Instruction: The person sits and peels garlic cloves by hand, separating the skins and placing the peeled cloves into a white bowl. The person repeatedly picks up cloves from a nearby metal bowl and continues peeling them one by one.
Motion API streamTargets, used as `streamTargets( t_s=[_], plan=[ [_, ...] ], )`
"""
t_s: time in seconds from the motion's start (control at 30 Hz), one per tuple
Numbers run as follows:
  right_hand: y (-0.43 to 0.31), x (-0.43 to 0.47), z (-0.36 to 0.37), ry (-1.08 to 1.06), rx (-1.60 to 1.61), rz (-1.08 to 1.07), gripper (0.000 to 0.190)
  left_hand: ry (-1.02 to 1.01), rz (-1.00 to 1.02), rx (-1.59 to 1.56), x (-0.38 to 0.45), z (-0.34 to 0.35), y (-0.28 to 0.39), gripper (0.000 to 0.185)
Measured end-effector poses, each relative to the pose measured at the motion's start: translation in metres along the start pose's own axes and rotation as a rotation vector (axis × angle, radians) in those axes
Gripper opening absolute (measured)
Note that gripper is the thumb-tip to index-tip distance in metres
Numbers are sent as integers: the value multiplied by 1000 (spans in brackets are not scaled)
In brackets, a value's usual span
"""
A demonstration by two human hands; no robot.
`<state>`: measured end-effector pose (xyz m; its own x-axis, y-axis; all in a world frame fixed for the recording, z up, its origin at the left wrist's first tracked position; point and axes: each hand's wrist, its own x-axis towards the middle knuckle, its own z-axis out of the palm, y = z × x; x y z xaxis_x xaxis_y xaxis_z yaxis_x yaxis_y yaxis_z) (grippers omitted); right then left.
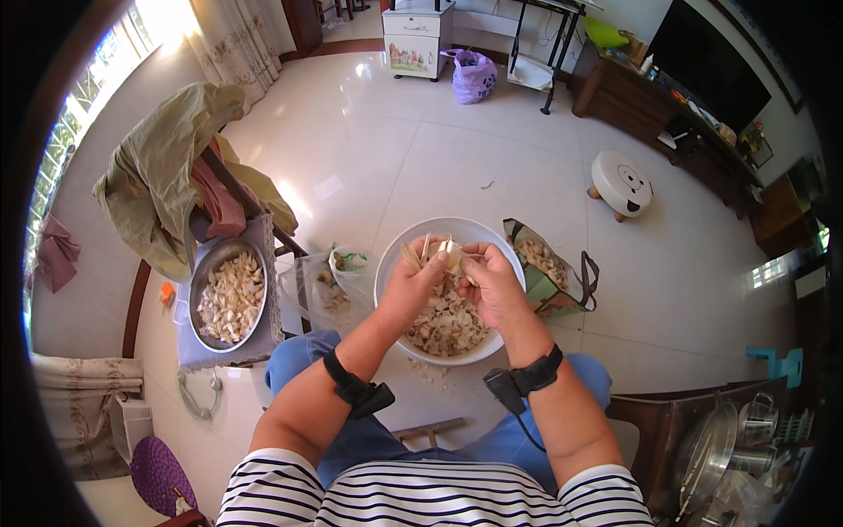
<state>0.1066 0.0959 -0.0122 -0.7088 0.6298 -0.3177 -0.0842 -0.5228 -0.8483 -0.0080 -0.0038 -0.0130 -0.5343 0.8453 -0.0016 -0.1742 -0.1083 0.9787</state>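
Note:
My left hand [416,280] holds a partly opened garlic bulb [450,255], with its dry stalk and papery skins sticking up past the fingers. At the bulb's right side, my right hand [492,283] has its thumb and curled fingers on it; exactly what they pinch is hidden. Both hands are over a large white basin [388,263]. A heap of loose garlic skins [448,329] covers the bottom of that basin. To the left, an oval metal bowl [192,300] full of separated garlic cloves [230,296] rests on a cloth-covered chair seat [263,336].
Right of the basin stands an open bag [546,300] with garlic in it. Clear plastic bags [329,283] lie between chair and basin. Some skins [428,372] are scattered on the floor. Metal pots [714,435] stand at lower right; a round stool [622,183] is farther off.

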Motion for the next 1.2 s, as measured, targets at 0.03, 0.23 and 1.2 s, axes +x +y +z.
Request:
streamTargets(
  t_s=[0.03,0.23,1.2],
  plan=[
    [-2,0,-2,0,9,-15,21,-5,-48,-56,0,-1,2,30],
    [-11,-2,-16,-50,-72,-74,18,-96,-109,-57,-1,-9,7,29],
    [15,-6,0,-78,-546,-530,25,11,326,325,-1,-6,-3,5]
  ],
)
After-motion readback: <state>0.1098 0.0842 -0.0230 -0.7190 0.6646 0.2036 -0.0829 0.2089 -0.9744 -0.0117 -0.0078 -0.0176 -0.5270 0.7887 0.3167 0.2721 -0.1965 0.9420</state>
